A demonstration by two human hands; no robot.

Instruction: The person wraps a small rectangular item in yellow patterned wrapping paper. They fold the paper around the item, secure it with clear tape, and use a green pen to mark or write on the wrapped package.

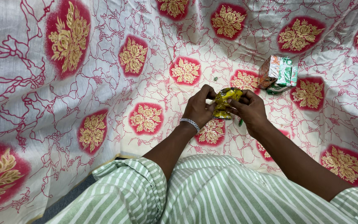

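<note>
A small crinkled yellow foil packet (225, 100) is held between both hands above a patterned cloth. My left hand (198, 108), with a silver bracelet on its wrist, pinches the packet's left side. My right hand (249, 108) grips its right side with thumb and fingers. A thin green strip pokes out below my right hand.
A white cloth (104, 83) with red and gold flower patches covers the whole surface and rises at the back and sides. A crumpled silver, green and orange wrapper pile (279, 73) lies beyond my right hand. Green-striped clothing (212, 195) fills the bottom of the view.
</note>
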